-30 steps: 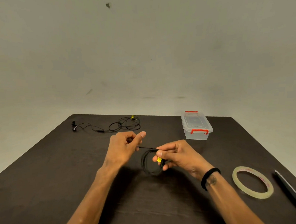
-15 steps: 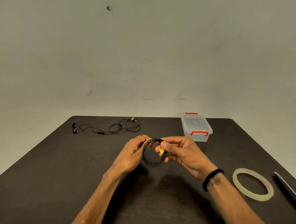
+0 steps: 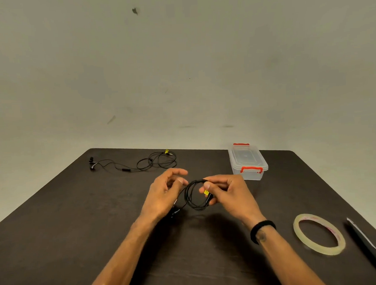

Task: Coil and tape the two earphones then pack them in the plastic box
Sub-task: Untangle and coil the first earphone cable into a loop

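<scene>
Your right hand (image 3: pixel 227 194) pinches the coiled earphone (image 3: pixel 195 195) above the middle of the bench (image 3: pixel 57 236); your left hand (image 3: pixel 165 191), fingers loosely curled, seems to guide its loose tail. The cord looks light, limp and springy, so grip where the loops cross. The second earphone (image 3: pixel 140 163) lies near the far left corner.

— Where does the camera sit?
— On my head, looking forward and down over my forearms at the dark brown wooden table (image 3: pixel 57 236).
— How near?
— Near: my fingers (image 3: pixel 180 172) lie mid-frame, and the plain grey wall (image 3: pixel 200 65) fills the upper half. There's only this one view.
</scene>
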Motion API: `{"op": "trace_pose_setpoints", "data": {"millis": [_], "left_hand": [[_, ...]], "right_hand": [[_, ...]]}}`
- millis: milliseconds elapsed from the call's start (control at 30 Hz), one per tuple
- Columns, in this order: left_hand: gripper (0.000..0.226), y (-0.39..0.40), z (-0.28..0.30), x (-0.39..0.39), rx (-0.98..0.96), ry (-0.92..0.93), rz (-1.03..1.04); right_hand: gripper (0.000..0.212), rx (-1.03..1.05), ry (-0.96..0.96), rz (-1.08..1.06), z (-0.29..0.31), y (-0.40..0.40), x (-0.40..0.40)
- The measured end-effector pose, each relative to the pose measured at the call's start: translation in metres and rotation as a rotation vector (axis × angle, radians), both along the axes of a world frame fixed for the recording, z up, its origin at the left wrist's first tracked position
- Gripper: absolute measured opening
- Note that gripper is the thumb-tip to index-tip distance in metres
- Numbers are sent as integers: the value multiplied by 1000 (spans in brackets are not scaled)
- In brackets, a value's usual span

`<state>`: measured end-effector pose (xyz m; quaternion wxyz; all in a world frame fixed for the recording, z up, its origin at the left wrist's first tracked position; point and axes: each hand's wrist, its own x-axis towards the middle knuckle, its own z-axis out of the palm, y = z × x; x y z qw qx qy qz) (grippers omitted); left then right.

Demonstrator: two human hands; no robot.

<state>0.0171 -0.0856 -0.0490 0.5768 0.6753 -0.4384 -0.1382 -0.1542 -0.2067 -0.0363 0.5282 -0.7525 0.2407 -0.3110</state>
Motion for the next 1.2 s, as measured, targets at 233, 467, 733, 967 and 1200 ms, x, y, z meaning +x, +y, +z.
{"op": "trace_pose_setpoints", "data": {"millis": [233, 467, 733, 967, 1200], "left_hand": [[17, 1, 3, -35, -200, -835, 251], [22, 1, 8, -38, -349, -407, 266], [19, 10, 21, -40, -399, -765, 419], [13, 3, 7, -46, -69, -932, 581], [17, -1, 5, -53, 52, -891, 667]], "right_hand": [[18, 40, -159, -155, -8, 8, 7], [17, 271, -470, -42, 0, 15, 12], [15, 291, -433, -55, 0, 17, 12], [16, 246, -461, -103, -5, 19, 16], [15, 137, -410, -136, -11, 27, 21]]}}
